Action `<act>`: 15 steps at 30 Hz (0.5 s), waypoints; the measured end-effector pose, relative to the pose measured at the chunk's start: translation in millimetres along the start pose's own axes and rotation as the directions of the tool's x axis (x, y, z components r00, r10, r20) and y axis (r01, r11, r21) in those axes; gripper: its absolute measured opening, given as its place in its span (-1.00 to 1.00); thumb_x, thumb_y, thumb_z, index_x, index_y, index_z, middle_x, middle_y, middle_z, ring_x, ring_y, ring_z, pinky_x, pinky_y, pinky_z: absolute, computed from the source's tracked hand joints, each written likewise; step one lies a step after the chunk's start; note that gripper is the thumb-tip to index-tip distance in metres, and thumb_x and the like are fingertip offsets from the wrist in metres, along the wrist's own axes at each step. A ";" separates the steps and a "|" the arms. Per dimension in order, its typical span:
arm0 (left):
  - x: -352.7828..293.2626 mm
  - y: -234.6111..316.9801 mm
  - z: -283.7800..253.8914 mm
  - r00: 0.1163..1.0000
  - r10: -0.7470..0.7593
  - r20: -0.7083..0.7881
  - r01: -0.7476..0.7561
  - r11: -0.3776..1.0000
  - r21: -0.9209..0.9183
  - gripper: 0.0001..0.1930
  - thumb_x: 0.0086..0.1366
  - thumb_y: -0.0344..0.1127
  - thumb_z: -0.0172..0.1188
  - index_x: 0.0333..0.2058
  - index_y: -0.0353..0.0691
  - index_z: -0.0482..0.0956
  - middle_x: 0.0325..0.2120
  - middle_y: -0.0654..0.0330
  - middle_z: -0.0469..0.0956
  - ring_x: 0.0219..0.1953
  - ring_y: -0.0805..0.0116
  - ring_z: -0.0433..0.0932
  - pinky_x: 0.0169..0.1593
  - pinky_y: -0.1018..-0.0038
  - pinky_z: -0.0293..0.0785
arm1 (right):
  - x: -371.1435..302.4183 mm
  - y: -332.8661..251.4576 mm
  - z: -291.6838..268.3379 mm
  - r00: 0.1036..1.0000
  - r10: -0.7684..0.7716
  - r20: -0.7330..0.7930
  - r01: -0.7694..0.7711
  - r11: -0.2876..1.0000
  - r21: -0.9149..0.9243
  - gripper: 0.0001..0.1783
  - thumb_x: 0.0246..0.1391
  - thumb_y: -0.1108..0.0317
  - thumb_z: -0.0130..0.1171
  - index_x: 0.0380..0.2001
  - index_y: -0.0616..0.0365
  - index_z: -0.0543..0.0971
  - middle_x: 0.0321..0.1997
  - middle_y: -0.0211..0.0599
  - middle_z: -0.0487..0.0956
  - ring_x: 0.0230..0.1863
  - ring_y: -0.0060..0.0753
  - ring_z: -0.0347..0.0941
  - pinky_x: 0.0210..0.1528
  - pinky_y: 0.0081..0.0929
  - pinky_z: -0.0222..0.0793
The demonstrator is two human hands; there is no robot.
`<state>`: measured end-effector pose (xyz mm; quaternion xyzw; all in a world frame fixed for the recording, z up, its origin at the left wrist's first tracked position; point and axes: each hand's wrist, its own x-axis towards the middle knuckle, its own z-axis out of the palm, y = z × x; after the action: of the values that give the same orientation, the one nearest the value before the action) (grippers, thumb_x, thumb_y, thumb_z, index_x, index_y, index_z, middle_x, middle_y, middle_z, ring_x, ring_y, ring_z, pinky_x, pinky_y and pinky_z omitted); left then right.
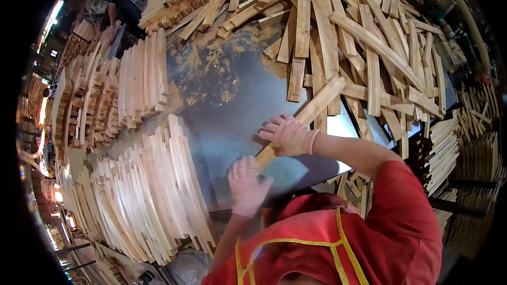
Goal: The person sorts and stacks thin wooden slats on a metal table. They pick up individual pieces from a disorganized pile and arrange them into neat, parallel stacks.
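Note:
A wooden slat (323,98) slants over the dark metal tabletop (227,121), its far end by a loose heap of similar slats. My right hand (289,134), in a pale knit-cuffed glove, is wrapped over the slat around its middle. Beside the slat's near end lies my left hand (247,186), also gloved and slightly blurred. Its fingers stretch out flat with the thumb apart, and whether it touches the slat is hard to make out. Left of that hand stands a row of slats set side by side (142,190).
The jumbled heap of slats (364,37) covers the table's far right. More stacked slats (142,79) stand at the far left, with sawdust (211,63) on the metal nearby. Another person (103,13) works at the upper left. A ribbed hose (470,21) curves at the far right.

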<state>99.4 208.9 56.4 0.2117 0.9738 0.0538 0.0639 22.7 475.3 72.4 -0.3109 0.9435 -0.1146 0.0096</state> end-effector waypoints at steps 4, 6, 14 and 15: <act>14.4 21.6 1.3 0.917 -0.150 0.371 0.153 0.988 0.022 0.04 0.16 0.30 0.36 0.50 -0.10 0.20 0.26 -0.02 0.44 0.30 0.04 0.43 0.31 0.03 0.29 | 30.1 64.1 -1.0 0.705 0.654 -0.275 -0.614 0.757 0.224 -0.28 0.00 0.10 0.38 0.19 0.11 0.37 0.13 0.10 0.47 0.21 0.20 0.39 0.25 0.04 0.35; -5.4 6.2 17.9 0.936 -0.133 0.326 0.115 0.991 0.074 0.05 0.12 0.31 0.40 0.49 -0.04 0.22 0.00 0.01 0.59 0.01 -0.01 0.63 0.04 0.00 0.48 | 43.2 106.9 -7.7 0.516 0.773 -0.368 -0.764 0.610 0.211 -0.19 -0.02 0.14 0.44 0.25 0.18 0.35 0.16 0.03 0.44 0.24 0.12 0.38 0.23 -0.06 0.39; -92.2 -40.3 9.7 0.751 -0.480 0.454 0.606 0.774 -0.182 -0.26 0.22 -0.11 0.23 0.38 -0.14 0.33 -0.08 -0.15 0.65 -0.14 -0.30 0.68 -0.08 -0.16 0.59 | 73.3 127.5 5.8 0.315 0.928 -0.199 -0.926 0.347 0.152 -0.04 -0.02 0.19 0.45 0.44 0.02 0.26 0.39 0.00 0.33 0.14 0.06 0.52 0.19 -0.10 0.47; -99.2 -42.1 4.9 0.725 -0.535 0.433 0.649 0.741 -0.171 -0.31 0.24 -0.15 0.18 0.35 -0.17 0.36 -0.04 -0.17 0.64 -0.15 -0.31 0.68 -0.08 -0.21 0.59 | 70.4 116.7 -3.1 0.297 0.934 -0.200 -0.926 0.333 0.180 -0.04 -0.03 0.19 0.45 0.44 0.00 0.26 0.42 0.00 0.32 0.14 0.06 0.53 0.19 -0.10 0.48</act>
<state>172.6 129.7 56.1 -0.1215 0.9398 0.1434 0.2853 -102.6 525.6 53.2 0.3100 0.9387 -0.1426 -0.0489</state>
